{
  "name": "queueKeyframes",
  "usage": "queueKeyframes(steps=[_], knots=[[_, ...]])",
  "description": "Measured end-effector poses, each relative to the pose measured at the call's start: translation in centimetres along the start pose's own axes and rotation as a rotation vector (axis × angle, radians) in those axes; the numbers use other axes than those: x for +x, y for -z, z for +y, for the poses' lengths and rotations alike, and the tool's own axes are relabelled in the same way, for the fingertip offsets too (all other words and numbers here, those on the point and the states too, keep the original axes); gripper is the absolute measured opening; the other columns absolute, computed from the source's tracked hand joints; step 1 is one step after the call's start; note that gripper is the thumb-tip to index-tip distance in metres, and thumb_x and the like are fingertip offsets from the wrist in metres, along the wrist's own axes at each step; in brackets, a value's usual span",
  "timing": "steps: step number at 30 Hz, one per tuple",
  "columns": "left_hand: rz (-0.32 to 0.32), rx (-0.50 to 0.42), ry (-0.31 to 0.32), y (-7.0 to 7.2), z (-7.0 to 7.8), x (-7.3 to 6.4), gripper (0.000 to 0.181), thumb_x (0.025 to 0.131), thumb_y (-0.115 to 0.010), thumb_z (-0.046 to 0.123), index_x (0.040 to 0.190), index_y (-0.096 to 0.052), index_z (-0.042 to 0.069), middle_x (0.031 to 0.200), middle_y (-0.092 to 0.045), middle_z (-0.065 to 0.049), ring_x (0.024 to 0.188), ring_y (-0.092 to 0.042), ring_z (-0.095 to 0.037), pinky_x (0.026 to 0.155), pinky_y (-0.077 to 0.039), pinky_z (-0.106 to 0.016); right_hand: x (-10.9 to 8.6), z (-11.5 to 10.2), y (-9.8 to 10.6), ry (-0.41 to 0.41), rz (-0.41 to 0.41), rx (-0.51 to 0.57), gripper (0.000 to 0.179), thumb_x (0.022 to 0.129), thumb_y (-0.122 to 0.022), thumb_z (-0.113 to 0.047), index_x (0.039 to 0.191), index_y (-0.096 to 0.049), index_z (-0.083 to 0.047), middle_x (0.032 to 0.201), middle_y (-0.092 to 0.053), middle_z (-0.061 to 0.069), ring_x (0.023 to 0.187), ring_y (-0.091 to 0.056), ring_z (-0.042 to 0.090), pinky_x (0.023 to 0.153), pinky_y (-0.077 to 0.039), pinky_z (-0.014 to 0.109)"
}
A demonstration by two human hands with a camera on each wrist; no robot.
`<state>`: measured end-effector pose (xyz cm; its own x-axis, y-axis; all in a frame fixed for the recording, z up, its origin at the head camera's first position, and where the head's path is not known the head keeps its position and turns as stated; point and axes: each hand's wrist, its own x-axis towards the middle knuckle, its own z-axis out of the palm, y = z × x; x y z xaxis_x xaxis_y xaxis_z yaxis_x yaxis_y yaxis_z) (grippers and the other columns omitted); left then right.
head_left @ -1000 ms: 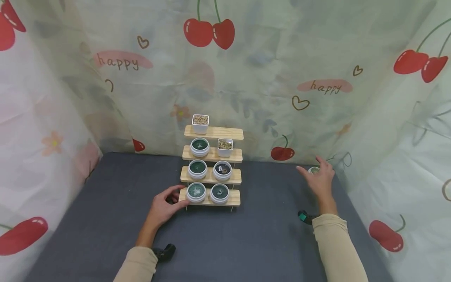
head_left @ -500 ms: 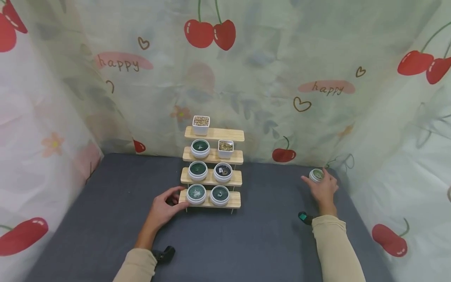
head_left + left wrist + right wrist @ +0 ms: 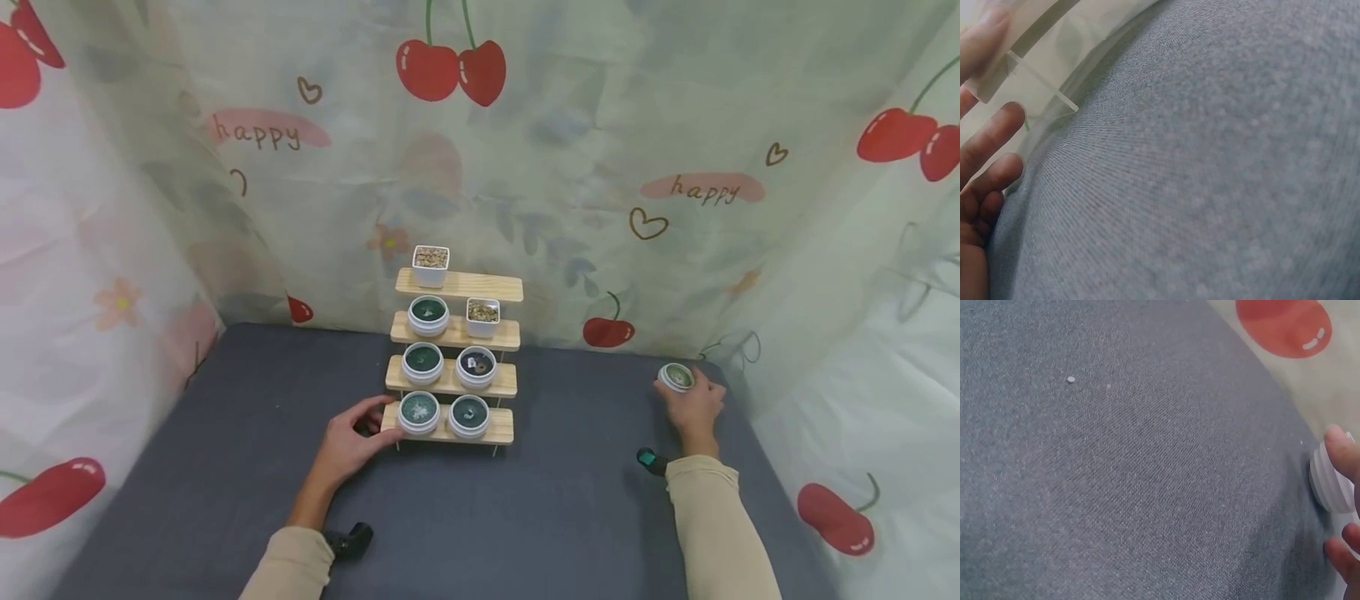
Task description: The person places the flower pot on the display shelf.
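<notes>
My left hand [image 3: 352, 437] pinches the left end of the lowest board of a four-tier wooden display stand [image 3: 459, 283], thumb in front and fingers behind. In the left wrist view the thumb [image 3: 982, 44] lies on the board end. At the far right my right hand [image 3: 693, 408] holds a round white ribbed jar [image 3: 676, 377] with pale green contents between thumb and fingers. The right wrist view shows that jar [image 3: 1330, 481] low at the cloth, the thumb against its side.
Similar round jars with dark green tops, such as one [image 3: 417, 412] on the lowest board, stand on the lower tiers. Square white cups [image 3: 431, 267] of grainy bits sit higher up. A cherry-print curtain [image 3: 525, 167] surrounds the dark grey tabletop [image 3: 540, 517].
My right hand has come down around the jar at the far right, its thumb and fingers closing on the sides. The left hand has stayed at the stand.
</notes>
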<state>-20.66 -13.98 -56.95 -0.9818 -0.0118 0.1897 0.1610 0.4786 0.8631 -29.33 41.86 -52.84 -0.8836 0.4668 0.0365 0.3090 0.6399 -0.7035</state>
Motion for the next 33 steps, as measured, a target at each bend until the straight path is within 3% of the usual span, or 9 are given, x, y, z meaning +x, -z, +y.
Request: queueKeyframes(steps=[9,18,24,33], knots=[[0.001,-0.012,-0.007,0.1,0.0,0.0,0.055,0.076,-0.091,0.038,0.125,-0.069,0.027,0.091,-0.07,-0.001,0.082,-0.061,-0.013,0.073,-0.048,-0.023,0.4,0.2,-0.1,-0.017,0.031,-0.006,0.071,0.098,-0.066,-0.028,0.15,-0.035,0.009,0.145,-0.042,0.037,0.137,-0.038,0.053,0.116,-0.028,0.059],[-0.001,-0.012,-0.006,0.1,-0.3,0.1,0.055,0.076,-0.091,0.039,0.125,-0.069,0.028,0.092,-0.07,-0.001,0.082,-0.061,-0.013,0.074,-0.048,-0.023,-0.1,0.1,-0.4,-0.054,0.039,0.046,0.068,0.098,-0.066,-0.025,0.148,-0.034,0.008,0.146,-0.044,0.036,0.138,-0.042,0.049,0.117,-0.031,0.056],[-0.001,-0.029,-0.016,-0.1,-0.2,0.1,0.054,0.077,-0.09,0.038,0.125,-0.07,0.026,0.092,-0.07,-0.002,0.081,-0.061,-0.013,0.074,-0.048,-0.023,-0.5,-0.7,-0.6,0.022,0.079,0.073,0.067,0.097,-0.067,-0.027,0.145,-0.039,0.009,0.14,-0.048,0.034,0.131,-0.046,0.047,0.113,-0.033,0.055],[0.005,-0.023,-0.02,-0.1,-0.3,0.0,0.055,0.076,-0.091,0.039,0.125,-0.07,0.027,0.092,-0.069,0.0,0.08,-0.061,-0.01,0.072,-0.048,-0.022,-1.4,-3.8,-0.8,0.17,0.143,0.166,0.06,0.093,-0.073,-0.026,0.136,-0.053,0.01,0.129,-0.052,0.031,0.121,-0.049,0.043,0.102,-0.039,0.051]])
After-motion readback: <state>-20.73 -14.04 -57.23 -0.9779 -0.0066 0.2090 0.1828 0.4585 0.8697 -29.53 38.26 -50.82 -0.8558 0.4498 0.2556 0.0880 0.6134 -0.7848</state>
